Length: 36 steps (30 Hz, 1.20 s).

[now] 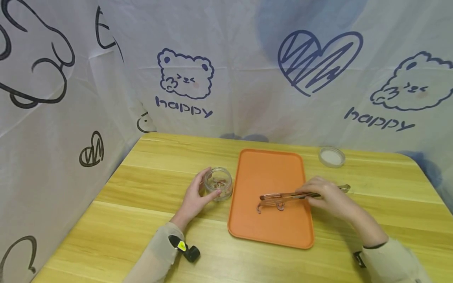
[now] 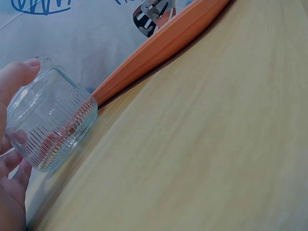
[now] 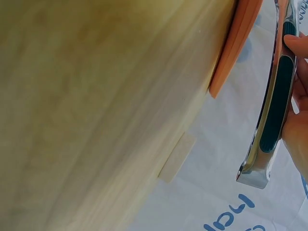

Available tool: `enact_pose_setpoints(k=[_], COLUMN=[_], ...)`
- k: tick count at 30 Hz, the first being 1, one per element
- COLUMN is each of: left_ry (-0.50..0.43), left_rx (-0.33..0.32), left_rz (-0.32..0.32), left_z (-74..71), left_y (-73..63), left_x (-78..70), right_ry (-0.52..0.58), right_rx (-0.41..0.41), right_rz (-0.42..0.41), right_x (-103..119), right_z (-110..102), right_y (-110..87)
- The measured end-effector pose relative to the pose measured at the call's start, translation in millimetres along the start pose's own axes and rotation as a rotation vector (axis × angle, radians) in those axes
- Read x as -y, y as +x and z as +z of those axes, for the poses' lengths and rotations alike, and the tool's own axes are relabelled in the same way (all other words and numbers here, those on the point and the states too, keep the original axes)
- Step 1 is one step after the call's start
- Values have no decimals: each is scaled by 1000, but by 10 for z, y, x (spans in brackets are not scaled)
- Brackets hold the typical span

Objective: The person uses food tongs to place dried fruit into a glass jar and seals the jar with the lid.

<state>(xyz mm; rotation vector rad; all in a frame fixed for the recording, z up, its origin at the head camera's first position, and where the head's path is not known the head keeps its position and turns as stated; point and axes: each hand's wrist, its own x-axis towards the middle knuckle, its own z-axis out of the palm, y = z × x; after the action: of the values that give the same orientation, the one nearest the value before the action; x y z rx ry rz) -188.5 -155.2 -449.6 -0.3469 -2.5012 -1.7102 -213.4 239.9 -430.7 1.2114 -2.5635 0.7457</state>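
Observation:
A clear glass jar (image 1: pixel 226 189) stands on the table left of the orange tray (image 1: pixel 271 169), with several small reddish-brown pieces inside. My left hand (image 1: pixel 195 197) holds it from the left, thumb and fingers around its side. In the left wrist view the ribbed jar (image 2: pixel 57 113) has no lid on. My right hand (image 1: pixel 330 197) grips shiny metal tongs (image 1: pixel 283 196) with dark handle inserts, their tips pointing left above the tray. Small curled brownish pieces (image 1: pixel 280 206) show by the tongs' arms; whether the tips pinch one I cannot tell.
A round clear-rimmed lid (image 1: pixel 332 157) lies on the wooden table (image 1: pixel 170 157) behind and right of the tray. A white printed cloth (image 1: pixel 244 98) hangs along the table's back and left sides.

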Motion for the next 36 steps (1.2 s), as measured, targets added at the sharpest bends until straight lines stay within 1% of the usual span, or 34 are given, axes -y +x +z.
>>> enact_pose_setpoints(k=[4, 11, 17, 20, 24, 30, 36], left_ry=[-3, 8, 6, 6, 9, 4, -11], left_rx=[0, 2, 4, 5, 5, 7, -8], left_rz=[2, 9, 9, 3, 0, 2, 11], left_z=[1, -5, -6, -6, -7, -3, 34], left_y=[1, -1, -1, -3, -1, 15, 90], left_x=[16, 14, 24, 19, 8, 36, 329], right_ry=[1, -3, -2, -6, -10, 5, 6], right_rx=[2, -1, -40, -69, -97, -110, -148], right_rz=[7, 49, 33, 32, 56, 90, 89], right_x=[-3, 24, 40, 52, 85, 154, 220], right_z=[9, 7, 3, -9, -42, -93, -96], right_y=[-5, -7, 14, 44, 105, 233, 392])
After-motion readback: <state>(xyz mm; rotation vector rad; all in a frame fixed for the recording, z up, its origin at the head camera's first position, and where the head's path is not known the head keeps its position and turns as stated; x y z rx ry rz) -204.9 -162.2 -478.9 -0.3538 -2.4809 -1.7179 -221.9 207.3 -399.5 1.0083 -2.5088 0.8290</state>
